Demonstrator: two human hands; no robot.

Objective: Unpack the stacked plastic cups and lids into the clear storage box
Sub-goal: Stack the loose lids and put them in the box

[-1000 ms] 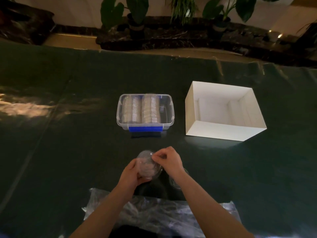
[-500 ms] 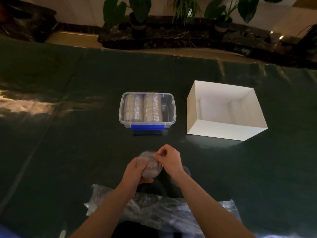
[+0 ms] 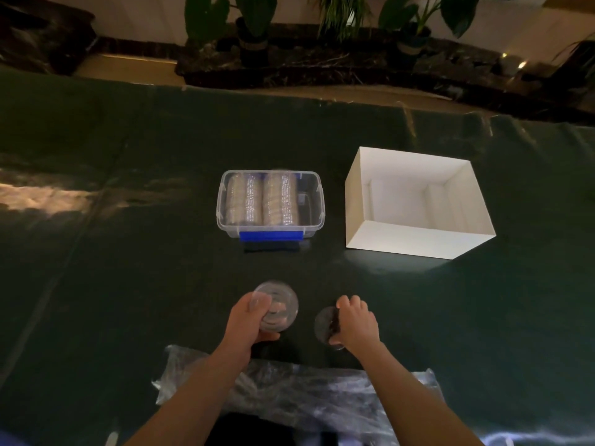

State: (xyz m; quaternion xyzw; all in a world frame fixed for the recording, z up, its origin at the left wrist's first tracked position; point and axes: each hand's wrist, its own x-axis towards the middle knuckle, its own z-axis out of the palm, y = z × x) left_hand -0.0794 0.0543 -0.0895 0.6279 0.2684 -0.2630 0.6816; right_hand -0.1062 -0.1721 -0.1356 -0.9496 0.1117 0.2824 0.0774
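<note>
- The step in hand looks like splitting a short cup stack point(image 3: 275, 306) into pieces that can go into the clear storage box point(image 3: 271, 204); best to keep the pieces nested straight and carry each one low over the worktop point(image 3: 128, 284) so the thin plastic does not buckle or slip
- Lay the next piece beside the 2 rows of stacked cups point(image 3: 260, 202) already lying in the box, in the free strip along its right wall
- Left hand point(image 3: 246, 326): the grip is closed round the cup stack, thumb across its near rim, holding it well in front of the box
- Right hand point(image 3: 355, 320): fingers curled, pinching a small clear piece, a lid or cup point(image 3: 325, 326), just right of the stack; which of the 2 it is I cannot tell
- A crumpled plastic wrapper point(image 3: 299, 391) lies nearer the person than the box, and an open white carton point(image 3: 415, 204) stands just right of the box
</note>
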